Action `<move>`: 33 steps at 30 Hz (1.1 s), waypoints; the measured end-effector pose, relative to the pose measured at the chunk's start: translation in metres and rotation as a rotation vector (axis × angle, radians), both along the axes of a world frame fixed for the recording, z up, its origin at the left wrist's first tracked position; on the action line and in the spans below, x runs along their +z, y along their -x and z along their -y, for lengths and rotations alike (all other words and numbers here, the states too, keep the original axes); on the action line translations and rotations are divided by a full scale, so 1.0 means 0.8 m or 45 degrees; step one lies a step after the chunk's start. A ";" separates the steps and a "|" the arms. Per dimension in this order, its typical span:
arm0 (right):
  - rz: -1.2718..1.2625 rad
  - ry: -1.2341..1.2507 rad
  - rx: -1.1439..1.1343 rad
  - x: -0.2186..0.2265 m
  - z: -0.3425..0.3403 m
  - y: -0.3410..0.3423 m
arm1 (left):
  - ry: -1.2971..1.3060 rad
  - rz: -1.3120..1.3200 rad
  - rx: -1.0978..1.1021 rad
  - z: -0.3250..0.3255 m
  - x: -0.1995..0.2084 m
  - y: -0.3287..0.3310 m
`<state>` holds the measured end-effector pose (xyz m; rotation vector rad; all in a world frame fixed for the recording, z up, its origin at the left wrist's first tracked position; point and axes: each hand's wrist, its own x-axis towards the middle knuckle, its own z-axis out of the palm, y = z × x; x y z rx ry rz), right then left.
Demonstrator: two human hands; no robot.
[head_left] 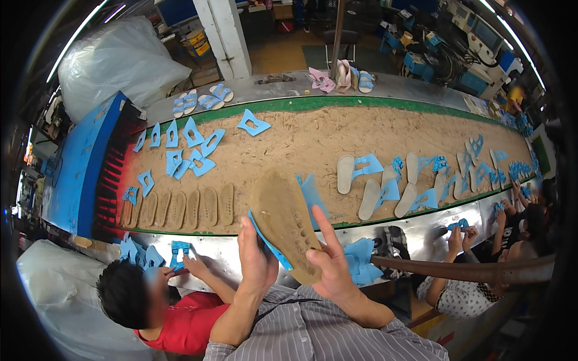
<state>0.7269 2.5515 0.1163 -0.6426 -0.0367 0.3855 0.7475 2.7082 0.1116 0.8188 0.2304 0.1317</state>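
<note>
A brown shoe sole with a row of small hollows is held up in front of me, tilted, over the near edge of the belt. Light blue upper pieces show behind it on both sides. My left hand grips it along the left edge, where a blue strip lies between palm and sole. My right hand pinches the lower end, thumb on the sole's face and index finger pointing up. The fingers behind the sole are hidden. Close to my right hand lies a pile of blue uppers.
A sandy-brown conveyor belt carries brown soles, blue uppers and pale soles. At left stands a blue machine housing. Co-workers sit on both sides. A rusty bar juts in from the right. Finished sandals rest on the far ledge.
</note>
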 end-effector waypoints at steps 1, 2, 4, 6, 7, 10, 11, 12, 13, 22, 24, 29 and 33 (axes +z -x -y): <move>-0.010 0.017 -0.012 0.000 -0.001 -0.001 | 0.014 0.008 -0.013 0.003 0.002 -0.001; -0.027 0.002 -0.026 -0.001 -0.001 -0.002 | 0.062 0.058 -0.043 0.005 0.004 -0.004; 0.037 0.209 -0.065 -0.004 0.000 -0.003 | -0.058 0.016 -0.078 0.005 0.005 -0.011; 0.178 0.445 -0.142 -0.009 0.000 -0.001 | -0.149 0.008 -0.094 0.002 0.001 -0.020; 0.290 0.594 -0.200 -0.012 0.000 0.000 | -0.195 -0.002 -0.087 0.001 -0.001 -0.024; 0.551 0.885 -0.400 -0.023 -0.002 -0.001 | -0.366 -0.092 -0.086 0.009 -0.009 -0.039; 0.640 0.954 -0.483 -0.026 -0.002 -0.005 | -0.408 -0.110 -0.111 0.016 -0.011 -0.045; 0.555 0.950 -0.497 -0.029 -0.001 -0.010 | -0.509 -0.126 -0.103 0.023 -0.013 -0.051; 0.487 0.944 -0.519 -0.030 0.000 -0.017 | -0.589 -0.121 -0.114 0.032 -0.014 -0.058; 0.056 0.629 -0.777 -0.071 0.006 -0.083 | -0.741 -0.122 -0.445 0.074 -0.093 -0.075; 0.118 1.152 -0.844 -0.116 0.012 -0.105 | -0.743 -0.226 -0.530 0.073 -0.131 -0.067; 0.561 2.495 -0.377 -0.245 0.011 -0.166 | -0.568 -0.676 -0.762 0.030 -0.232 -0.030; 0.351 1.640 -0.494 -0.303 -0.051 -0.265 | -0.226 -1.063 -0.583 -0.026 -0.304 -0.006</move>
